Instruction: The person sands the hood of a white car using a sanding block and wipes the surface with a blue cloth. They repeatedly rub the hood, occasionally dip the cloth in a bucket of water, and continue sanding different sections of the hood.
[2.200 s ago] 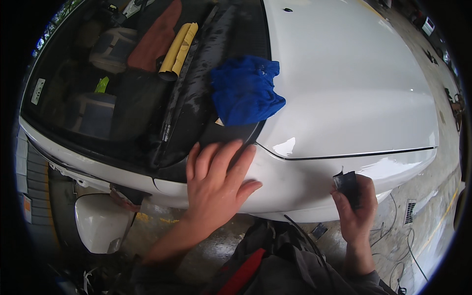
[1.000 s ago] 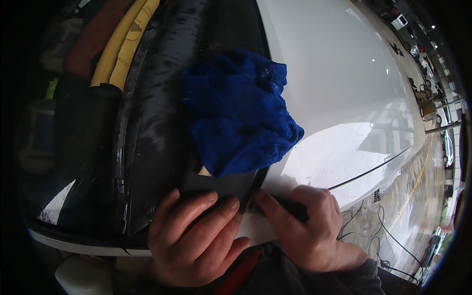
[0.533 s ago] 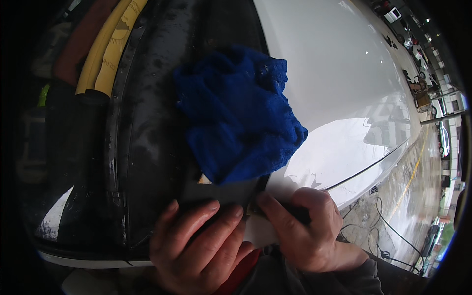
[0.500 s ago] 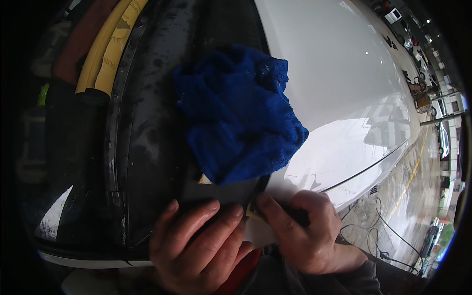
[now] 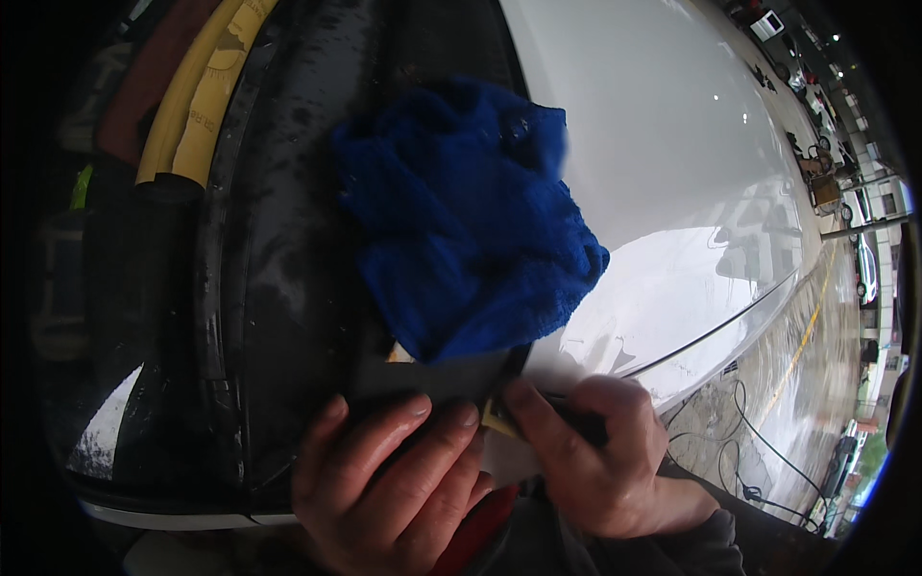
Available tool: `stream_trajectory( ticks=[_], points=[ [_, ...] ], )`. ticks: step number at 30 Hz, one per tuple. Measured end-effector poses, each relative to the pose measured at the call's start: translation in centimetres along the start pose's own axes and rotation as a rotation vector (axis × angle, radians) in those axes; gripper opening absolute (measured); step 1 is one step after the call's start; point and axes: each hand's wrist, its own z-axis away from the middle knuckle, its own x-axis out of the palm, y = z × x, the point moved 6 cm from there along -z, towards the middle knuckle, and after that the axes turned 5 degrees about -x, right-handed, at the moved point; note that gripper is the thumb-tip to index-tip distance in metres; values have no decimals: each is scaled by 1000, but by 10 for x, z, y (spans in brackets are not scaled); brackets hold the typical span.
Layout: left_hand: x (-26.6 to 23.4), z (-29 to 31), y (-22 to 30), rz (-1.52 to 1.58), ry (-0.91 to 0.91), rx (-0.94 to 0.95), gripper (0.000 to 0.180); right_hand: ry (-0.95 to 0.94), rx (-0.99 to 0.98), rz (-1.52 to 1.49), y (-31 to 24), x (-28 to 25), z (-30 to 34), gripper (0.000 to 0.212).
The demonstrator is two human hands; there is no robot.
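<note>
A crumpled blue cloth [image 5: 471, 221] lies across the seam between a black glossy panel [image 5: 298, 288] and a white car body panel [image 5: 653, 144]. Below it, my left hand [image 5: 394, 480] rests on the black surface with its fingers stretched out and slightly apart. My right hand [image 5: 595, 461] is closed, thumb and forefinger pressed at the seam on a small yellowish piece [image 5: 497, 420]. Its kind is mostly hidden by the fingers. A small pale-and-orange corner [image 5: 400, 354] pokes out from under the cloth.
Rolled yellow printed paper [image 5: 197, 115] lies at the far left. Black cables [image 5: 749, 490] trail over the wet floor [image 5: 778, 403] on the right. Parked vehicles [image 5: 864, 274] stand farther off at the right rim.
The view has shifted slightly, so the yellow roll sits a little farther left. Both hands keep nearly the same places, and more of the yellowish piece shows by my right fingers.
</note>
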Motion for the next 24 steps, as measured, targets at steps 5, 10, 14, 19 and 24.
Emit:
stream_trajectory(
  ticks=[5, 10, 14, 19, 24],
  points=[
    [7, 8, -1, -10, 56, -15, 24, 30, -39, -7, 1, 0, 9, 50],
    [-1, -1, 1, -8, 15, -5, 23, 78, -56, -14, 4, 3, 20, 57],
    [-4, 1, -1, 5, 4, -11, 22, 56, -67, -21, 2, 4, 1, 57],
    [-4, 0, 0, 6, 6, -10, 23, 72, -59, -45, 2, 5, 14, 58],
    [-3, -1, 0, 2, -3, -5, 24, 76, -47, -65, 3, 5, 17, 57]
  ],
)
